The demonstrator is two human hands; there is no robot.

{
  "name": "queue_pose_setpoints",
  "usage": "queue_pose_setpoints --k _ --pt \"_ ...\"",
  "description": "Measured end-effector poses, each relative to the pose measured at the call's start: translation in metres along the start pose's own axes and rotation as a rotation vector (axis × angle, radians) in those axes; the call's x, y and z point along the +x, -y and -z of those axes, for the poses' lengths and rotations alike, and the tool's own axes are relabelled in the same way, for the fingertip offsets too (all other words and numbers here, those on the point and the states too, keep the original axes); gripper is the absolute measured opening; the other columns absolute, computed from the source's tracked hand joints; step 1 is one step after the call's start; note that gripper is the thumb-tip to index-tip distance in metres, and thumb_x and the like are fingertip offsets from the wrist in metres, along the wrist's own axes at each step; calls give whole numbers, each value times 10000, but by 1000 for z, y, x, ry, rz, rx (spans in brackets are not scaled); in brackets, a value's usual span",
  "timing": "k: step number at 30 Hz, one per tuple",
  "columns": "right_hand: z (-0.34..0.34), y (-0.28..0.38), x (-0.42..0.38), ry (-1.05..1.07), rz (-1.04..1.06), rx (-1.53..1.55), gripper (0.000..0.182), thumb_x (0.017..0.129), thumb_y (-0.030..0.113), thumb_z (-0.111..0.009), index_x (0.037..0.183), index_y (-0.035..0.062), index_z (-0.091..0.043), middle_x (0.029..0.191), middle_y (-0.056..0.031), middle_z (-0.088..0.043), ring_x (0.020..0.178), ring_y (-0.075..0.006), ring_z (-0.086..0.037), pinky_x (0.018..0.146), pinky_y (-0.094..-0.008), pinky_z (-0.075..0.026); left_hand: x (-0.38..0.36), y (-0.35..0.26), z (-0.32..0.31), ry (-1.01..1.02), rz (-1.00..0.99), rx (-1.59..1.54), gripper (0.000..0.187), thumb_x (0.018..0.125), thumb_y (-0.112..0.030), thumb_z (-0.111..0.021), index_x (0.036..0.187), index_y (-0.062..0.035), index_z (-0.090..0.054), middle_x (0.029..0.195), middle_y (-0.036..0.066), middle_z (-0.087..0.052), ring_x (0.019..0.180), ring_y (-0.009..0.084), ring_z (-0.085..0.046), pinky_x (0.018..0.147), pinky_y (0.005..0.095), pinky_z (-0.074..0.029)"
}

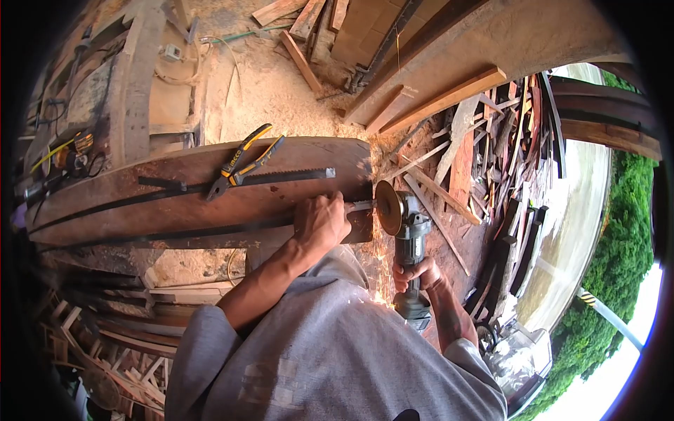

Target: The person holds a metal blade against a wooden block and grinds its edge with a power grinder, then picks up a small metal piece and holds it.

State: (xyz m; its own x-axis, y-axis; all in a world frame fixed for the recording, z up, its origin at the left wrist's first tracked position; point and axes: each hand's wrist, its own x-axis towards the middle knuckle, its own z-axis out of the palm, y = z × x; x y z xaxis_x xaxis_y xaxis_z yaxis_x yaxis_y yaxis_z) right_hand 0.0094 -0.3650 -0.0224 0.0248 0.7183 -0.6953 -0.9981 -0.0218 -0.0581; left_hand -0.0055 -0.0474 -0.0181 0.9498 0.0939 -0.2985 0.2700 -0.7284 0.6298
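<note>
My right hand (pixel 419 274) is wrapped round the body of an angle grinder (pixel 410 245). The grinder's disc (pixel 390 208) meets or nearly meets the tip of a dark metal strip (pixel 361 205), and sparks (pixel 382 291) fly down toward my shirt. My left hand (pixel 321 223) is closed on that strip near its end, over the wooden slab (pixel 337 151). Beyond it on the slab lie a toothed saw-blade strip (pixel 295 175), a short dark piece (pixel 161 183) and combination pliers (pixel 242 165) with yellow-and-black handles, jaws spread. My left fingertips are partly hidden.
Wood offcuts (pixel 460 154) are heaped at the right, with boards (pixel 442 102) leaning nearby. Sawdust (pixel 260 84) covers the floor beyond the slab. At the far left sits a yellow-and-black tool (pixel 74 151) with a cable. More lumber (pixel 147 323) is stacked at lower left.
</note>
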Motion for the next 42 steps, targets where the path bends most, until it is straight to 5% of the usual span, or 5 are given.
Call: queue_pose_setpoints --k 17,22,25,28,42 --pt "14 -42 -30 -121 133 -129 382 627 95 -767 953 -38 -620 726 -163 -643 600 -287 -636 613 -384 -521 5 1 8 45 44 -167 255 920 -206 -699 813 22 -659 736 296 -659 742 453 -700 630 523 -549" --pt "6 -54 -42 -215 352 -92 368 639 78 -770 956 -36 -623 724 -143 -645 594 -265 -624 609 -376 -515 9 14 30 96 -67 -296 410 939 -340 -724 754 15 -636 598 158 -576 558 211 -580 554 398 -450" --pt "0 -47 -46 -522 482 -265 236 678 15 -763 892 -12 -667 735 -94 -657 606 -217 -624 591 -353 -514 -1 15 46 157 -128 -373 424 967 -362 -701 743 -13 -611 587 60 -557 546 118 -517 517 329 -414" --pt "4 -47 -55 -717 495 -440 203 701 63 -782 868 -22 -701 731 -82 -667 619 -185 -626 585 -343 -501 -21 4 63 163 -44 -825 435 1018 -392 -637 717 -88 -561 595 -52 -494 536 29 -415 499 218 -310" --pt "31 -66 -90 -972 668 -476 205 743 181 -772 790 -6 -701 684 -88 -690 617 -163 -649 582 -305 -492 -46 23 110 147 -323 -1249 357 960 -288 -682 725 -59 -539 548 4 -455 453 91 -356 485 279 -256"
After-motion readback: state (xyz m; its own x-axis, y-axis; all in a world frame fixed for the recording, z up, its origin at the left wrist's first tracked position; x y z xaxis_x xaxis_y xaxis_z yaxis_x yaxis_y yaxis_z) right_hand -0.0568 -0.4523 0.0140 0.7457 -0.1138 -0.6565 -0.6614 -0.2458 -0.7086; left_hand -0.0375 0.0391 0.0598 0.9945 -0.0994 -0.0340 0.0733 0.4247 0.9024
